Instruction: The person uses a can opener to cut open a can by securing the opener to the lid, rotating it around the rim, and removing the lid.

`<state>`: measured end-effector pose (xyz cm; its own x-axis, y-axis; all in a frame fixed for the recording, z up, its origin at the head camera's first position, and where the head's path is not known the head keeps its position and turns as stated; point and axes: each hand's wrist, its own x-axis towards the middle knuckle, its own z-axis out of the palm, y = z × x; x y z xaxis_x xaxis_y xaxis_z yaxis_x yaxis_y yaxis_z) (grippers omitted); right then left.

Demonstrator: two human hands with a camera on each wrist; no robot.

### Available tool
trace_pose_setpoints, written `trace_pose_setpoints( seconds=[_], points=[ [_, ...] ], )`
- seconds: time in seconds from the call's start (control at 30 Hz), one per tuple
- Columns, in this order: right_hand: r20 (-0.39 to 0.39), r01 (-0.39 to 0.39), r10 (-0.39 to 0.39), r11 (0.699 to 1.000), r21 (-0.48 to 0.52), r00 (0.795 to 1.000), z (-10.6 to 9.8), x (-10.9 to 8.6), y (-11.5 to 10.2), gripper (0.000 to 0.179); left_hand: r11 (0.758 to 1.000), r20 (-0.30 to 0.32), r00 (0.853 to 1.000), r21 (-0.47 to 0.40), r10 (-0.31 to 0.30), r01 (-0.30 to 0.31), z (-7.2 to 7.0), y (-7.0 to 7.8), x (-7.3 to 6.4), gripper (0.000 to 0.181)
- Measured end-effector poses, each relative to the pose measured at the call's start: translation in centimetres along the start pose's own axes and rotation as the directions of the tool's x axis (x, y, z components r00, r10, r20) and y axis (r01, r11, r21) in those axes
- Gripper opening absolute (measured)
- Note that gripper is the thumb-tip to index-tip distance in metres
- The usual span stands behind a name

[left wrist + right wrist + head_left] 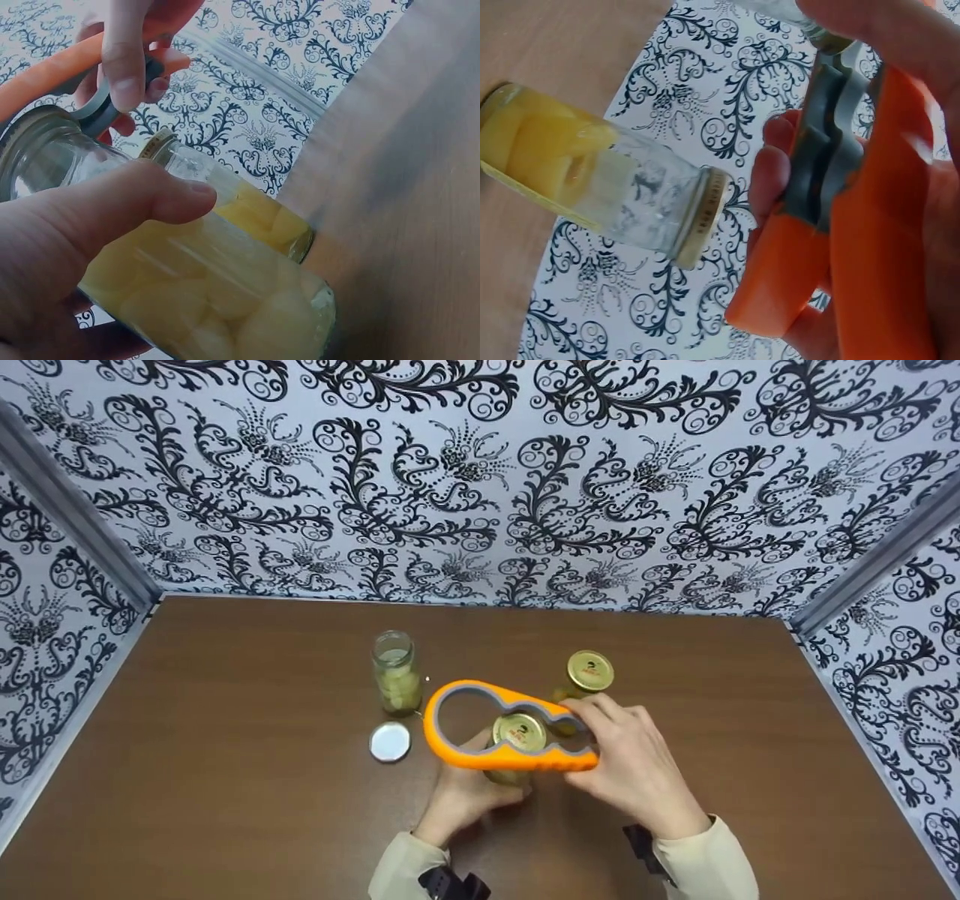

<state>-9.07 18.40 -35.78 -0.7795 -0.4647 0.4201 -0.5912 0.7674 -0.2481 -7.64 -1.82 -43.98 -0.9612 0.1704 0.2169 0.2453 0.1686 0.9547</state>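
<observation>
My left hand grips a glass jar of pale yellow pieces around its side, thumb along the glass. The jar's gold lid shows through the middle opening of an orange jar opener with a grey lining. My right hand holds the opener by its two handle arms at the narrow end. In the left wrist view the opener's grey lining lies right at the lid's rim. Just beyond my right hand stands a second jar with a gold lid and yellow pieces inside.
An uncovered glass jar of pale pieces stands to the left. In front of it a loose lid lies on the brown table, its white side up. Patterned walls enclose the table at the back and both sides.
</observation>
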Motion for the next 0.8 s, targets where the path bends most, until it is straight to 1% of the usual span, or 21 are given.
trace_pose_setpoints(
  seconds=[0.1, 0.23, 0.37, 0.47, 0.57, 0.67, 0.8],
  points=[
    [0.043, -0.012, 0.012, 1.000, -0.014, 0.999, -0.2, 0.2, -0.4, 0.065, 1.000, 0.001, 1.000, 0.015, 0.003, -0.003, 0.0, -0.1, -0.1, 0.056],
    [0.111, -0.037, 0.040, 0.999, -0.027, 0.993, -0.5, 0.4, -0.8, 0.063, 0.999, 0.009, 1.000, 0.040, -0.020, 0.020, 0.0, -0.1, -0.1, 0.051],
    [0.141, -0.038, 0.046, 0.998, -0.058, 0.989, -0.7, 0.3, -0.7, 0.066, 0.999, 0.003, 0.999, 0.038, -0.036, 0.036, -0.3, 0.0, -0.3, 0.050],
    [0.123, -0.022, 0.035, 0.994, -0.106, 0.992, -0.8, 0.1, -0.1, 0.061, 1.000, -0.017, 1.000, 0.008, -0.024, 0.024, -0.5, 0.0, -0.5, 0.051],
    [0.087, 0.012, 0.001, 0.989, -0.146, 0.996, -0.7, -0.2, 0.5, 0.051, 1.000, -0.029, 1.000, -0.012, -0.010, 0.010, -0.8, 0.1, -0.6, 0.053],
    [0.045, 0.062, -0.055, 0.984, -0.165, 0.997, -0.4, -0.2, 1.1, 0.044, 1.000, -0.013, 1.000, -0.003, -0.015, 0.015, -1.0, 0.3, -0.6, 0.053],
    [-0.016, 0.121, -0.125, 0.978, -0.168, 0.992, 0.0, 0.0, 1.6, 0.044, 0.999, 0.011, 0.999, 0.033, -0.043, 0.043, -1.4, 0.4, -0.5, 0.055]
  ],
)
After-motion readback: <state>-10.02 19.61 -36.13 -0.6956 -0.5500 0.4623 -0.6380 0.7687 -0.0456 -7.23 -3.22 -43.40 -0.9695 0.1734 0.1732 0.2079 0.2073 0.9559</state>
